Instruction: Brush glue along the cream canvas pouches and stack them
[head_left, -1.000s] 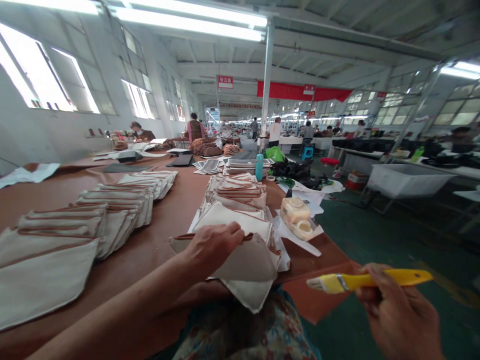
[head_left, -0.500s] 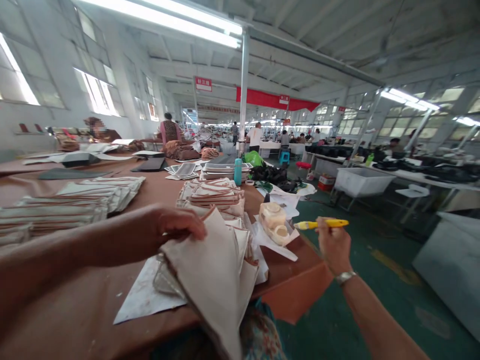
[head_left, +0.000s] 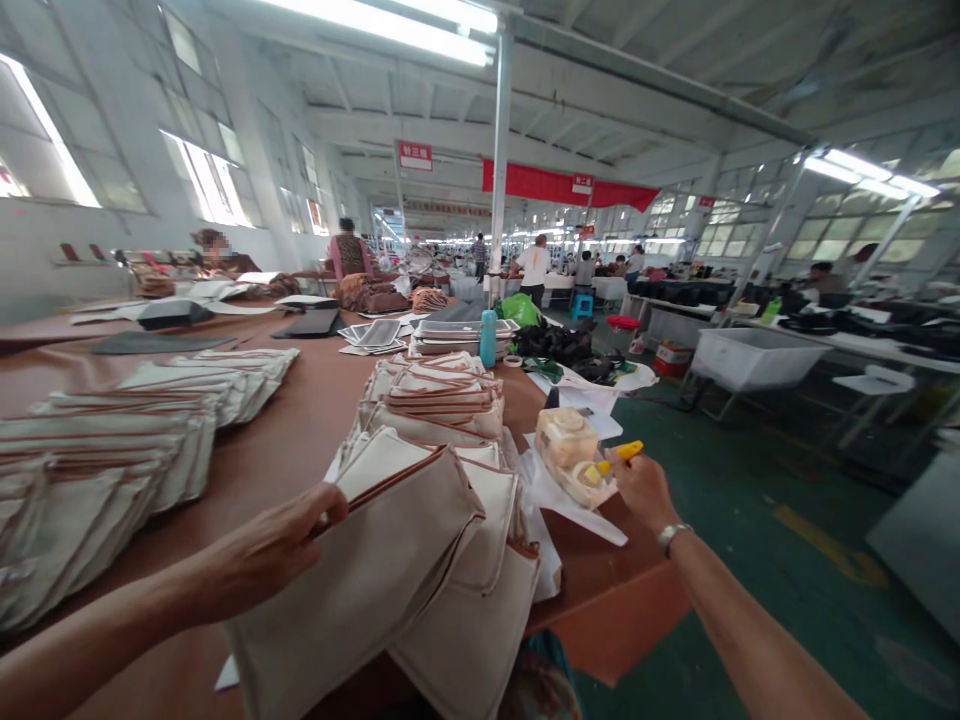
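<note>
My left hand [head_left: 289, 530] pinches the upper left edge of a pale fabric panel [head_left: 367, 560] with brown edging, tilted over the table's near edge. Under and beside it lie more such panels [head_left: 480, 590]. My right hand [head_left: 643, 488] is closed around a yellow-handled brush [head_left: 624, 457]. The brush's head is down at the opening of a cream-crusted container [head_left: 568, 440], which sits on white paper [head_left: 600, 522] at the table's right edge.
A row of pale panels [head_left: 157, 420] covers the left of the brown table [head_left: 300, 430]. Farther back stand a stacked pile [head_left: 431, 385], a turquoise bottle [head_left: 488, 338] and black material [head_left: 574, 350]. A grey bin [head_left: 750, 355] is at right; people work in the distance.
My left hand has moved left and down, swinging the panel over to the left. My right hand has brought the brush from beside the container down to its opening.
</note>
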